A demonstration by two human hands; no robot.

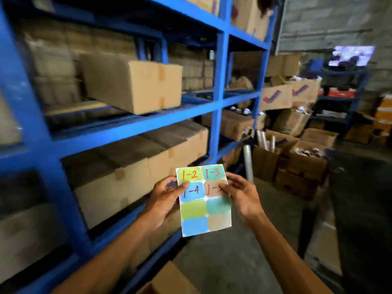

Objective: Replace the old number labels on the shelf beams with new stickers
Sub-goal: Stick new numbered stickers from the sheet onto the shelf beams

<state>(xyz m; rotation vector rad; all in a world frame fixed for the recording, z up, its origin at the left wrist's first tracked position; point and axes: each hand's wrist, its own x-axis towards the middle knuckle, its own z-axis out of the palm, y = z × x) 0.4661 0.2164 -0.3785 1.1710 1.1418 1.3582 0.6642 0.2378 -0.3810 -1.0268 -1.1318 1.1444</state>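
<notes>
My left hand [164,196] steadies the white sheet of coloured number stickers [204,201]; my right hand [240,193] pinches the tan sticker [214,190], seemingly to peel it.

Both arms out front, L hand [167,195] & R hand [241,196] raised, fingers pinched, thumbs on top

Dim interior; we note daylight, probably, from a bright window [351,56] at far right. Motion blur softens the shelving [135,126] (worst at left); wide-angle bending at edges.
</notes>
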